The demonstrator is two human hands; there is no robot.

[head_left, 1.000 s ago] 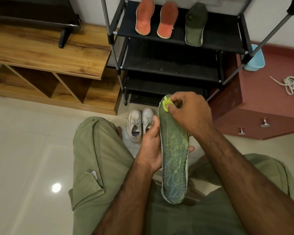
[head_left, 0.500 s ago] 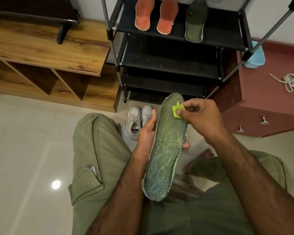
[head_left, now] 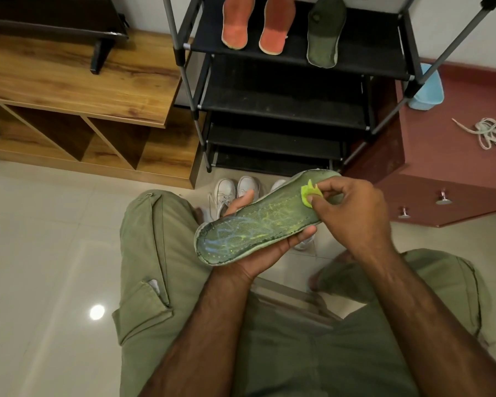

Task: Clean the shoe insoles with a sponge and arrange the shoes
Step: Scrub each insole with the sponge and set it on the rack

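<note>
My left hand (head_left: 258, 253) cradles a green insole (head_left: 258, 222) from below, thumb on its far edge, fingers curled under the near edge. The insole lies slanted, toe end up to the right. My right hand (head_left: 352, 213) pinches a small yellow-green sponge (head_left: 308, 193) against the insole near its toe end. White shoes (head_left: 229, 193) stand on the floor behind the insole, partly hidden by it. Two orange insoles (head_left: 255, 24) and another green insole (head_left: 324, 32) lie on the top shelf of the black shoe rack (head_left: 284, 101).
A wooden cabinet (head_left: 78, 90) with open cubbies stands left of the rack. At the right is a reddish drawer unit (head_left: 447, 167) carrying a blue tub (head_left: 430, 90) and white laces (head_left: 493, 133). My knees in green trousers frame the tiled floor (head_left: 40, 253).
The insole has turned from nearly upright to slanted, its toe end swinging right. My right hand with the sponge stayed at the toe end and followed it right.
</note>
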